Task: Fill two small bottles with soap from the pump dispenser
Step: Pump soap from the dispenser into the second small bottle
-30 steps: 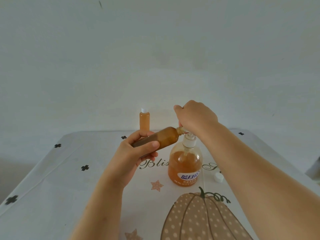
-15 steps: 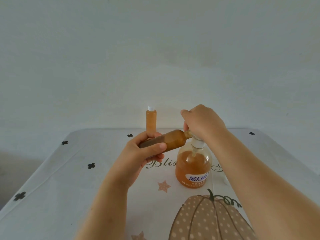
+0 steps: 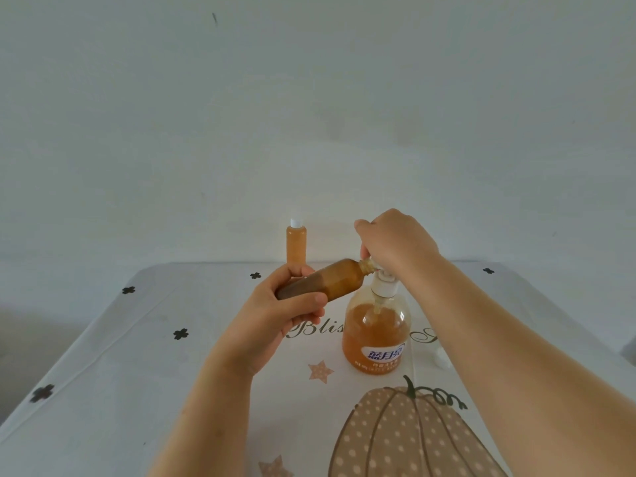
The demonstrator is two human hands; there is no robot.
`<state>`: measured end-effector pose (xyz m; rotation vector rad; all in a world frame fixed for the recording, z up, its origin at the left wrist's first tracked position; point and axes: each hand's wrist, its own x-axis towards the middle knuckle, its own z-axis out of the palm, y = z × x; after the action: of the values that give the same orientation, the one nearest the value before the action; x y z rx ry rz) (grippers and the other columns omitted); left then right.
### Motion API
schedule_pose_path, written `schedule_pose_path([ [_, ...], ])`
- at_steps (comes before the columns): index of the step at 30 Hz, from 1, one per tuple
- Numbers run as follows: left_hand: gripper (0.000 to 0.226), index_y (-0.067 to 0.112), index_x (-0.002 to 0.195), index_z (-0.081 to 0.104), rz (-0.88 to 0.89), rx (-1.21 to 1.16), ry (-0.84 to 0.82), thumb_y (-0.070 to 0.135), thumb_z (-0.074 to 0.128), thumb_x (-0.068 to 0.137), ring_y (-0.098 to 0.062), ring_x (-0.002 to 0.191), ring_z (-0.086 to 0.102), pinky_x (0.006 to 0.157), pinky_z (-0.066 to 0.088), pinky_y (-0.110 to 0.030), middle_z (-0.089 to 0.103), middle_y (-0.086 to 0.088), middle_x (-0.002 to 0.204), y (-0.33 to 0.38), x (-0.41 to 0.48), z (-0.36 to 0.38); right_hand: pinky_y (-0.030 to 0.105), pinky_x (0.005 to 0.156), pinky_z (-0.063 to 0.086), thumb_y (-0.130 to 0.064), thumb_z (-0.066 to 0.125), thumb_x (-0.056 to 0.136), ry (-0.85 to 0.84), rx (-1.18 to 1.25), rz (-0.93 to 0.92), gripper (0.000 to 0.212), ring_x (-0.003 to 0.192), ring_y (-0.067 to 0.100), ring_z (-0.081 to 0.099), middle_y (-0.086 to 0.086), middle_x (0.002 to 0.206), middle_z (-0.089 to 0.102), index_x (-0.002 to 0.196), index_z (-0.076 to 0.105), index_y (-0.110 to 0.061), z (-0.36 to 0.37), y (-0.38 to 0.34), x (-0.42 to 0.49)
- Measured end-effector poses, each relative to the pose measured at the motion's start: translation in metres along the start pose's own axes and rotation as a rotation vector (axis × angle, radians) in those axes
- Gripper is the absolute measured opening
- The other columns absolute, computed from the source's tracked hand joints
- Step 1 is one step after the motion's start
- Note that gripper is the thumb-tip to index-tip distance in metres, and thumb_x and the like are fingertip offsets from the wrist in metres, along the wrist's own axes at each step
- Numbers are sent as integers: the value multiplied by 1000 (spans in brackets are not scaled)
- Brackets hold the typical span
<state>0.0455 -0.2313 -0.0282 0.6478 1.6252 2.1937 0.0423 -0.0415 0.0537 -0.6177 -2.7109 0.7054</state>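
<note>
The pump dispenser (image 3: 377, 335), a clear round bottle about half full of orange soap with a white pump, stands mid-table. My right hand (image 3: 395, 246) curls over the pump head from above. My left hand (image 3: 275, 315) grips a small bottle (image 3: 330, 282) filled with amber soap, held nearly sideways with its open neck against the pump's nozzle. A second small bottle (image 3: 296, 245), full of orange soap and closed with a white cap, stands upright at the table's far edge.
The table (image 3: 120, 356) wears a white cloth with black crosses, stars and a big dotted pumpkin print (image 3: 406, 438) near the front. A small white cap (image 3: 441, 359) lies right of the dispenser, partly behind my right forearm. A plain wall rises behind.
The camera view has shifted a little, so everything sits slightly differently in frame. Both hands keep their holds, the small bottle's neck staying at the nozzle.
</note>
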Motion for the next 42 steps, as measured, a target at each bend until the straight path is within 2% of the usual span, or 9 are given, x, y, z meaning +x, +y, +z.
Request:
schedule_pose_path([
  [5,48,9,99,64,19,-19,9,22,85,57,-21,69,64,70,56,-29,64,-7,82,1,-1,2,28,61,44,-37,37,99,-22,-79,0,44,63,22,61,6,79,72,92,72,-11,-8,-3,0],
  [14,49,8,98,65,23,26,4,23,85,55,-22,69,65,72,58,-31,66,-6,81,2,0,1,28,59,42,-37,39,98,-16,-62,-16,43,61,19,58,2,69,68,92,73,-11,-4,-3,-1],
  [20,37,16,89,70,32,82,-10,19,86,56,-24,69,63,71,57,-31,66,-8,81,1,2,-3,30,61,44,-38,39,99,12,-71,-36,46,63,21,59,4,75,70,89,74,-10,7,4,4],
  [24,41,15,93,70,22,126,3,20,86,56,-26,71,62,75,55,-35,67,-8,83,0,4,-6,31,62,46,-36,42,98,16,-48,-47,44,65,24,60,7,80,72,88,75,-9,13,8,6],
  [32,34,23,86,73,25,125,4,23,86,55,-21,69,63,70,55,-30,67,-4,80,2,1,-2,30,63,46,-33,43,96,5,-20,-23,40,67,23,61,6,82,72,90,75,-10,11,6,4],
  [37,40,18,91,71,29,84,25,23,86,54,-21,69,65,68,56,-28,67,-6,82,3,-1,3,28,60,43,-33,42,97,-1,-59,-33,38,67,21,60,3,78,70,90,74,-12,3,1,2],
  [42,38,26,86,73,34,51,31,24,87,51,-21,71,65,74,56,-33,68,-4,81,4,-2,6,27,58,42,-35,38,99,10,-136,-72,43,63,22,59,6,81,74,89,72,-11,-7,-3,1],
])
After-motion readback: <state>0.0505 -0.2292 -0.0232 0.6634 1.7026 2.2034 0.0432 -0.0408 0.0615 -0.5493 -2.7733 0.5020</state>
